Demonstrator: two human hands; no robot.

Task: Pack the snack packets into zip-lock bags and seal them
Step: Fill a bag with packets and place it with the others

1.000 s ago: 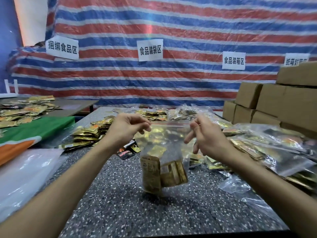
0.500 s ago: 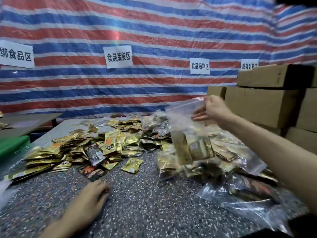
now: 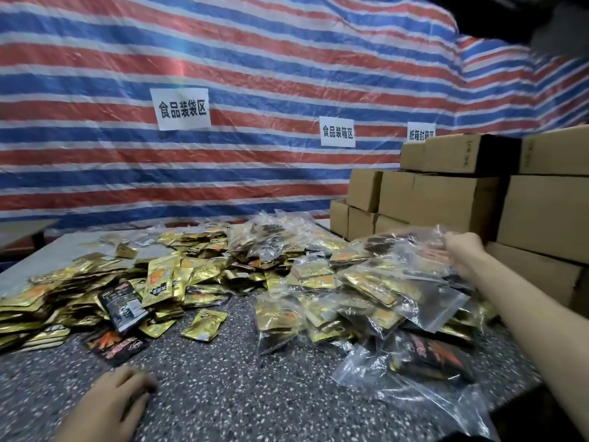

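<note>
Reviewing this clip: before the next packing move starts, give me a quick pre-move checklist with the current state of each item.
1. Filled bag set down: ok. The right hand rests on the pile of filled zip-lock bags beside the cardboard boxes.
2. That bag's seal closed: cannot tell; the strip is hidden among crumpled plastic.
3. Left hand free: ok. It lies on the speckled table, holding nothing visible.
4. Loose snack packets in reach: ok. The gold packets and a black packet lie just ahead of the left hand.
5. Empty zip-lock bag ready: cannot tell; none clearly shows.
</note>
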